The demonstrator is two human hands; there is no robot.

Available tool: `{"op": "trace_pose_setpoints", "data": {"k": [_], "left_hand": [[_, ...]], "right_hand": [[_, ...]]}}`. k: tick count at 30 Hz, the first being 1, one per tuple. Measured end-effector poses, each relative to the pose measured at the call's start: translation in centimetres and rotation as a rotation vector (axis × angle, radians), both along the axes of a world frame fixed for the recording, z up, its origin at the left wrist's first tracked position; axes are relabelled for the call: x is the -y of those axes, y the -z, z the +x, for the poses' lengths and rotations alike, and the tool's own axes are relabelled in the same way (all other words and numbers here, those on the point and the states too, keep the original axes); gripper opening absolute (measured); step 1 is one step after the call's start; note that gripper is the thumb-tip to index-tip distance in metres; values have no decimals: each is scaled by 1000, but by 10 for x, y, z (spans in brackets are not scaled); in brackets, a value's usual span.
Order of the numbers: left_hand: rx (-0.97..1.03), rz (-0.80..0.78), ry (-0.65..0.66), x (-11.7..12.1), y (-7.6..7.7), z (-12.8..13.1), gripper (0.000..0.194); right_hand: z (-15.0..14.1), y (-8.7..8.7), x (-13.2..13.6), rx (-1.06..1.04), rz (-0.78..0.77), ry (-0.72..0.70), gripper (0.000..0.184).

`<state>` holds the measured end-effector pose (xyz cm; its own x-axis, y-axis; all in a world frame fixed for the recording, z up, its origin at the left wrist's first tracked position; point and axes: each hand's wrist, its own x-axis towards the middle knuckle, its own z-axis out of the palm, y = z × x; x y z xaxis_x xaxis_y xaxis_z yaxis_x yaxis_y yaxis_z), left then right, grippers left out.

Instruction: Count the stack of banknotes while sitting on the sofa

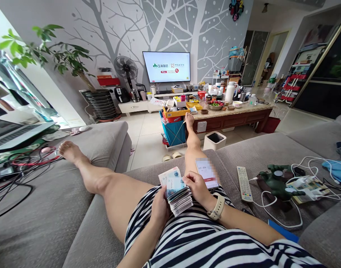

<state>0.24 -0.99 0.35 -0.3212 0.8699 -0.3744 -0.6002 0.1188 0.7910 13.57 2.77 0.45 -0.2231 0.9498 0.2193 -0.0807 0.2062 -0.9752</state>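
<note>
A thick stack of paper cards or slips [180, 201], printed in pale blue and white on the top faces, rests fanned over my lap. My left hand [159, 206] wraps round its left side, thumb on top. At the upper right corner, my right hand [197, 188] pinches the edge of a top card between thumb and fingers. A beige watch [217, 207] is strapped on my right wrist. Just beyond that hand, a phone [206, 174] with a lit screen lies on my right thigh; part of it is blurred out.
On the grey sofa to my right lie a remote control [244, 184], a dark green figurine [279, 182] and a power strip [308, 190] with white cables. A laptop [16, 136] and tangled cables are at left. Ahead stand a cluttered coffee table [237, 117] and a waste bin [214, 141].
</note>
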Motion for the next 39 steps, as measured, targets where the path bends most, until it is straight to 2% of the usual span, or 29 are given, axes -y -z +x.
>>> {"op": "trace_pose_setpoints", "data": {"k": [9,13,23,30,34,39], "left_hand": [[-89,-19,10,4,-19,3,13],[-121,-22,7,5,-23,3,13],[-103,3,4,0,-6,-2,15],[66,31,30,-3,0,-1,19],[33,28,53,-3,4,-3,18],[15,96,94,0,6,-6,16]], "right_hand": [[0,0,1,-40,15,-32,23],[0,0,1,-46,10,-37,22],[0,-4,1,-23,36,-12,23],[0,-4,2,-67,-10,-90,27],[0,-2,0,-51,-27,-53,27],[-1,2,-3,-72,-68,-1,31]]}}
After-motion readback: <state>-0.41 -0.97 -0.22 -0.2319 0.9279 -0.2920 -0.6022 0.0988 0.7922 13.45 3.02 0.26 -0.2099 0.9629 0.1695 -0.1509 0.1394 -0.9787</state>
